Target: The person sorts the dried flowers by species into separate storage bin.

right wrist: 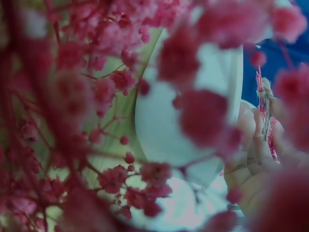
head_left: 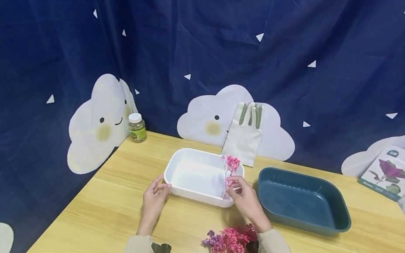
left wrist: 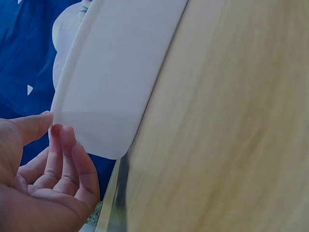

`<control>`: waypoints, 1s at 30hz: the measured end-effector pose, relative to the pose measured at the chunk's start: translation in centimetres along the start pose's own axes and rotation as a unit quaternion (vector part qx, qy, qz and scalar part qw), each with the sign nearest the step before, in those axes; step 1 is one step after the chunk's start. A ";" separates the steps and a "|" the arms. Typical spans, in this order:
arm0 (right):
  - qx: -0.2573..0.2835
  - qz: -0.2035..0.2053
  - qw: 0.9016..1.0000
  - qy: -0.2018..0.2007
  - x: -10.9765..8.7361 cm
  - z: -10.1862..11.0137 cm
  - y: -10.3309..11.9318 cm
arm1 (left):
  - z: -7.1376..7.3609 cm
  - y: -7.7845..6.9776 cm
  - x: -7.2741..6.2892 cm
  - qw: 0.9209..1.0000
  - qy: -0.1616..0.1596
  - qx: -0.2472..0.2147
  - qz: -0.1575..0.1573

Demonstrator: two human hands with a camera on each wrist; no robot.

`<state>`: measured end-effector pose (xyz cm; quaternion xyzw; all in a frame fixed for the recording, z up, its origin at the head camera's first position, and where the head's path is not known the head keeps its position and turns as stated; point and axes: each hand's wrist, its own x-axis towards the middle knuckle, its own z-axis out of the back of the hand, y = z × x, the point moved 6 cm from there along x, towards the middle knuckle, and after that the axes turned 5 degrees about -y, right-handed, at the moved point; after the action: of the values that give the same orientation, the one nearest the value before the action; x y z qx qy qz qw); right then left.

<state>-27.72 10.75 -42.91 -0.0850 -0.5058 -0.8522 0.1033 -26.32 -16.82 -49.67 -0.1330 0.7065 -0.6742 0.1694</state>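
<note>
A white plastic basin (head_left: pixel 193 171) stands on the table. At its near left corner, my left hand (head_left: pixel 154 202) pinches the rim between thumb and fingers; the left wrist view shows the grip against the basin's outer wall (left wrist: pixel 111 82). Over the basin's right end, my right hand (head_left: pixel 248 202) pinches the stems of a small pink dried-flower sprig (head_left: pixel 232 164). In the right wrist view a strip of twine (right wrist: pixel 265 104) is wound round stems at the fingertips. Blurred pink blossoms cover much of that view. Loose pink and purple dried flowers (head_left: pixel 232 242) lie beneath my right forearm.
A dark teal basin (head_left: pixel 294 198) stands right of the white one. Behind them are a pair of white-and-green gloves (head_left: pixel 245 135), a lidded jar (head_left: pixel 137 128) at the back left, and a plant-picture packet (head_left: pixel 392 172) leaning at the back right.
</note>
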 end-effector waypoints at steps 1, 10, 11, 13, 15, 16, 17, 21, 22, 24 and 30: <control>-0.002 0.004 1.000 0.001 0.0 0.0 0.1 | 0.0 0.0 0.0 1.000 0.000 0.000 0.000; -0.044 -0.032 0.998 0.035 0.2 -0.5 -0.4 | -0.1 -0.1 -0.1 1.000 0.007 0.001 -0.006; -0.044 -0.035 0.998 0.036 0.2 -0.5 -0.4 | -0.1 -0.1 -0.1 1.000 0.008 0.000 -0.005; -0.042 -0.035 0.998 0.037 0.1 -0.5 -0.4 | -0.1 -0.1 0.0 1.000 0.009 0.002 -0.008; -0.040 -0.040 0.998 0.036 0.1 -0.5 -0.4 | -0.1 0.0 0.1 1.000 0.007 0.003 -0.008; -0.039 -0.039 0.998 0.035 0.0 -0.4 -0.4 | -0.1 0.1 0.1 1.000 0.005 0.003 -0.007; -0.040 -0.037 0.998 0.035 -0.1 -0.3 -0.4 | -0.1 0.1 0.1 1.000 0.005 0.004 -0.008; -0.045 -0.031 0.998 0.030 -0.5 0.0 -0.2 | -0.1 0.1 0.1 1.000 0.001 0.003 -0.011; -0.045 -0.029 0.998 0.028 -0.6 0.1 -0.2 | -0.1 0.1 0.1 1.000 0.000 0.003 -0.012; -0.041 -0.028 0.998 0.025 -0.9 0.4 0.0 | -0.1 0.0 0.1 1.000 -0.002 0.004 -0.015; -0.033 -0.024 0.999 0.017 -2.2 1.2 0.5 | 0.0 0.1 0.1 1.000 -0.005 0.001 -0.010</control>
<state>-25.44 11.74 -42.52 -0.0615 -0.4777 -0.8718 0.0888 -26.45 -16.84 -49.72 -0.1436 0.7036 -0.6759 0.1660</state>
